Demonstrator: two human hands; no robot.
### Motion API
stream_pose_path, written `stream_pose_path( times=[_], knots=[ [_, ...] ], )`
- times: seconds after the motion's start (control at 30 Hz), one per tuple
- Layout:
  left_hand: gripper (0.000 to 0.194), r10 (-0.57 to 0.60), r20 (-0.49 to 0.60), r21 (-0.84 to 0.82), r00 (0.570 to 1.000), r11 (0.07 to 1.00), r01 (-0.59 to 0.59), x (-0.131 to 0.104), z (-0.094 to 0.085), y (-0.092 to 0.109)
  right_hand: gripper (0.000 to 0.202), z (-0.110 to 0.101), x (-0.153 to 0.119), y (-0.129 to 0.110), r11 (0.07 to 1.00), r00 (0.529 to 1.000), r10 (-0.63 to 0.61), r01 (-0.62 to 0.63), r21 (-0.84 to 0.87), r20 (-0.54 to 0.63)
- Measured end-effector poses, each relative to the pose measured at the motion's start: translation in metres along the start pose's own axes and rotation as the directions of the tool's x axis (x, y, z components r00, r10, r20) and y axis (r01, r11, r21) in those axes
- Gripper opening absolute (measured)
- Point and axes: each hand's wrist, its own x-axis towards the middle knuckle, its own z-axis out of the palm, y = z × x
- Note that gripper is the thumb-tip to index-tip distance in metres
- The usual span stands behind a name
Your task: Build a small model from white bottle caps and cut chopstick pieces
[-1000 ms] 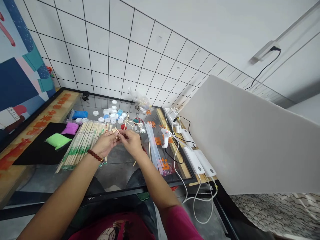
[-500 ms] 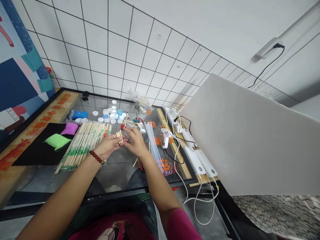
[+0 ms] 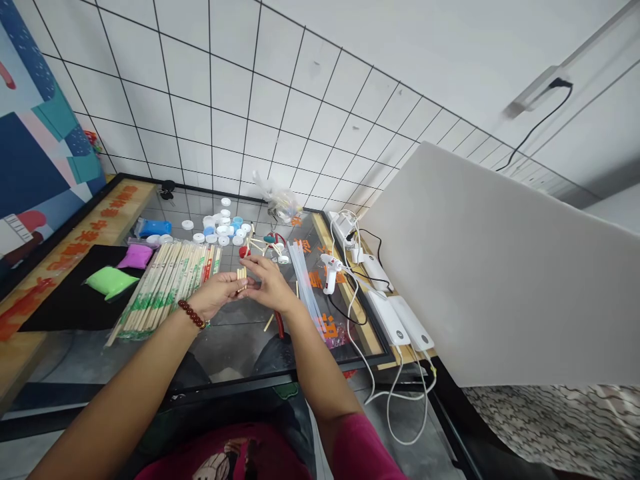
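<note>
Over the glass table my left hand (image 3: pixel 220 293) pinches a small bundle of short wooden stick pieces (image 3: pixel 242 277), which look like cut chopsticks. Close against it, my right hand (image 3: pixel 270 283) has its fingers curled round the other side of the same pieces. Just beyond my fingers lies a small stick frame (image 3: pixel 261 245) with white caps, next to a red round piece (image 3: pixel 244 252). Wrapped chopsticks (image 3: pixel 167 287) lie in a row left of my hands. Under my right wrist a red-handled tool (image 3: pixel 279 325) is partly hidden, beside a loose stick (image 3: pixel 269 323).
White and blue bottle caps (image 3: pixel 223 227) cluster behind my hands. To the right are clear glue sticks (image 3: pixel 304 280), a white glue gun (image 3: pixel 331 272) with its cord, and white power banks (image 3: pixel 389 317). Green clay (image 3: pixel 111 283) and purple clay (image 3: pixel 136 256) lie on black sheet (image 3: pixel 60 300).
The stick bundle has turned a little more upright in my fingers. Both hands stay together in nearly the same place; the view has shifted slightly.
</note>
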Motion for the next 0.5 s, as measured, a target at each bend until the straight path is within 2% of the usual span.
stream_pose_path(
  times=[0.17, 0.4, 0.5],
  knots=[
    [0.026, -0.013, -0.025, -0.064, 1.000, 0.998, 0.012, -0.0001, 0.0000, 0.0014, 0.110, 0.0002, -0.0003, -0.0014, 0.996, 1.000, 0.013, -0.015, 0.082, 0.024],
    [0.026, 0.049, 0.024, -0.024, 0.999, 0.999, -0.048, 0.0023, 0.0003, -0.0054, 0.086, 0.0061, 0.0003, 0.0028, 0.998, 0.999, -0.026, 0.027, 0.053, -0.029],
    [0.029, 0.059, 0.024, -0.022, 0.998, 0.998, -0.058, 0.0026, 0.0013, -0.0074, 0.086, 0.0059, -0.0001, 0.0053, 0.996, 0.999, -0.029, 0.031, 0.084, -0.029]
  ],
)
